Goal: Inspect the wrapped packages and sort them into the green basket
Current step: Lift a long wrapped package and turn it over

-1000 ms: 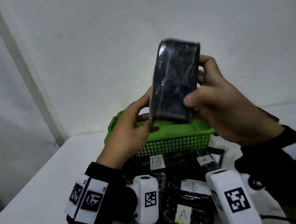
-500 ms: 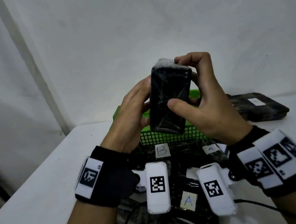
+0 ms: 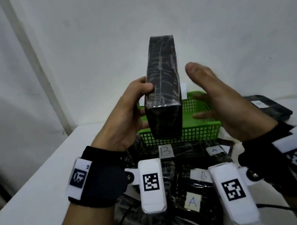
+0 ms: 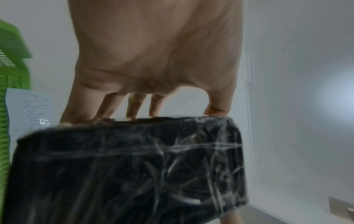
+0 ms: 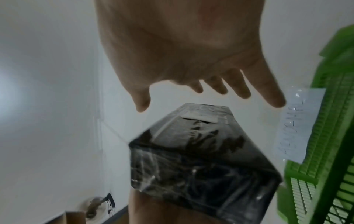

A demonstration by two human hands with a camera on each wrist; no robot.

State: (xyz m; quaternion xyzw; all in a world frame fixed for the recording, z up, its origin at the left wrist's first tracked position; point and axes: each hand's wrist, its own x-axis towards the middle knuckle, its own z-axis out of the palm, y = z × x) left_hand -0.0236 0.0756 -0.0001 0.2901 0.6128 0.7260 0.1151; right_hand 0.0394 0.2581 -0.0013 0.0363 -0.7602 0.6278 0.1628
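So the right hand (image 3: pixel 223 102) had just let go, fingers spread beside the black film-wrapped rectangular package (image 3: pixel 163 91). Left hand (image 3: pixel 125 115) alone gripped it, above the green plastic mesh basket (image 3: pixel 201 131). Inspection probably done, drop-in next.

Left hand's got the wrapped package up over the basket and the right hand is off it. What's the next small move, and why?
Probably lower the wrapped package into the green basket. The left hand alone grips it, upright, just above the basket's near wall, while the right hand hovers open beside it, touching nothing.
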